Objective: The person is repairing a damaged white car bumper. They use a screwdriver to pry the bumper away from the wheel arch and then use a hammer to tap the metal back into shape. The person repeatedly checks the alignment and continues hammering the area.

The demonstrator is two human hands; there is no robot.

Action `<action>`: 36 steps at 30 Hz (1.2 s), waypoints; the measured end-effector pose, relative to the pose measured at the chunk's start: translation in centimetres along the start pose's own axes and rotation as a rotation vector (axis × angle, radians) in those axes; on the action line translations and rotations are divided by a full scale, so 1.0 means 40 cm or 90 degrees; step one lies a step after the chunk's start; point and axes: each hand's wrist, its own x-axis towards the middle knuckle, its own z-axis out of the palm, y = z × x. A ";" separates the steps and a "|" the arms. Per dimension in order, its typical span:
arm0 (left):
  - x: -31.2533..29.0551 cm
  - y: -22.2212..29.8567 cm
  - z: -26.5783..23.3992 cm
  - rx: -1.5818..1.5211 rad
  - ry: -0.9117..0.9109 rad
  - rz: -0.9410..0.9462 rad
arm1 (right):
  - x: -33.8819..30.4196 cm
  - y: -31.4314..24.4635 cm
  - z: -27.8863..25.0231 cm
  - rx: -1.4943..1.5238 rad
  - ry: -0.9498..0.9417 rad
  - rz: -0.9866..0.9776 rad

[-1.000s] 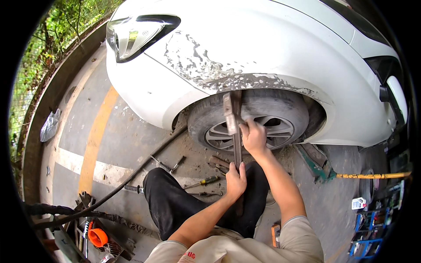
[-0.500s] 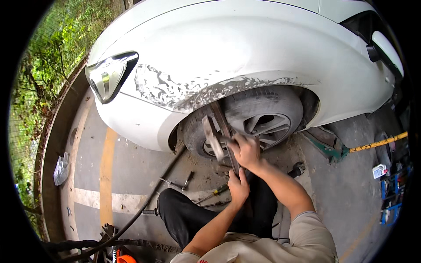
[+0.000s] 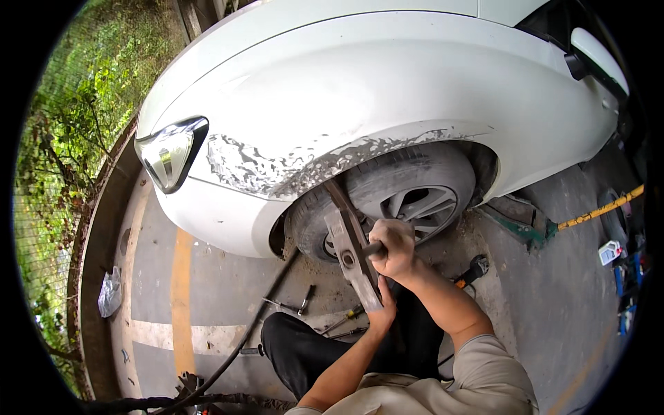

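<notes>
My right hand (image 3: 393, 247) is closed round the short handle of a hammer. The hammer's worn metal head (image 3: 348, 260) appears large, and it covers part of a flat dark metal bar (image 3: 340, 196). That bar slants up to the front wheel arch, its upper end against the fender's inner edge. Lower down, my left hand (image 3: 383, 312) grips the bar; some of its fingers are hidden behind the hammer head. Along the arch, the white fender (image 3: 387, 76) carries scraped, mottled grey patches (image 3: 256, 169). Behind the bar is the dusty tire (image 3: 422, 169).
Hand tools, including a ratchet wrench (image 3: 283, 306) and a screwdriver (image 3: 353, 312), lie on the concrete left of my legs. A power tool (image 3: 474, 270) rests on the right. A green jack (image 3: 532, 232) with a yellow handle stands beside the car. A black hose (image 3: 266, 297) crosses the floor.
The hammer has come up toward me, its head turned and larger in view, now overlapping the bar. My left hand stays on the bar. The whole view has shifted slightly.
</notes>
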 end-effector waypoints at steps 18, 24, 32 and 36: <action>0.003 0.006 0.007 0.030 0.007 -0.044 | -0.155 0.092 0.020 -0.187 0.034 0.285; 0.002 0.014 0.003 0.032 -0.006 -0.062 | -0.056 0.044 -0.007 -0.155 0.069 0.117; -0.003 0.072 -0.005 0.048 0.035 0.019 | -0.101 0.035 0.031 -0.094 -0.022 0.157; 0.000 0.073 0.000 0.020 0.014 -0.013 | -0.058 0.051 0.031 -0.128 -0.053 0.120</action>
